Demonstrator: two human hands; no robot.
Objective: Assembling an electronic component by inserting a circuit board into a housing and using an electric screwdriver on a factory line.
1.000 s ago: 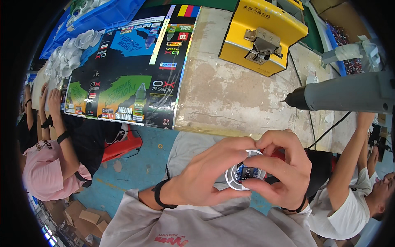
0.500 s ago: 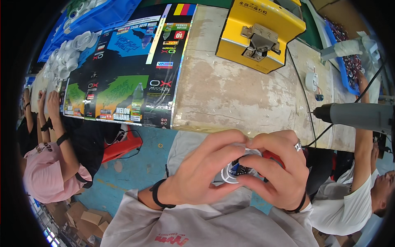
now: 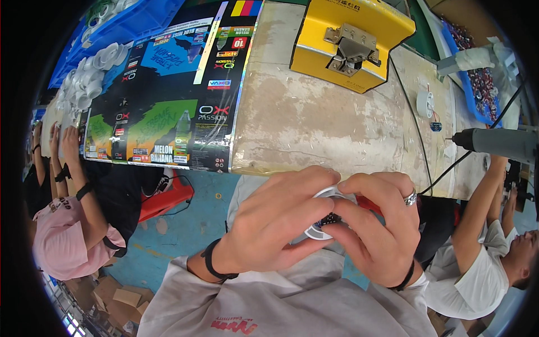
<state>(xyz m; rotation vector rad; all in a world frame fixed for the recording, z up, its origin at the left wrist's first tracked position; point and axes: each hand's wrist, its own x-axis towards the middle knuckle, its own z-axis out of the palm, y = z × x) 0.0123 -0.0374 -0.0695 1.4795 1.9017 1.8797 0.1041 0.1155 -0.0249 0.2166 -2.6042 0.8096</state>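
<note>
My two hands hold a round white plastic housing between them, above my lap and just off the table's front edge. Inside its opening a small dark circuit board partly shows; fingers cover the rest. My left hand wraps the housing's left side, its thumb below and fingers over the top. From the right, my right hand, with a ring on one finger, curls round it, its fingertips pressed in at the board.
On the table are a yellow machine, a printed sheet, white plastic rings, and another white housing wired to a small board. A grey electric screwdriver juts in at right, near a blue bin. Co-workers sit on both sides.
My fingers have closed further over the housing, and less of the board shows. The screwdriver has shifted right and away. The co-worker's hand at right has left the blue bin.
</note>
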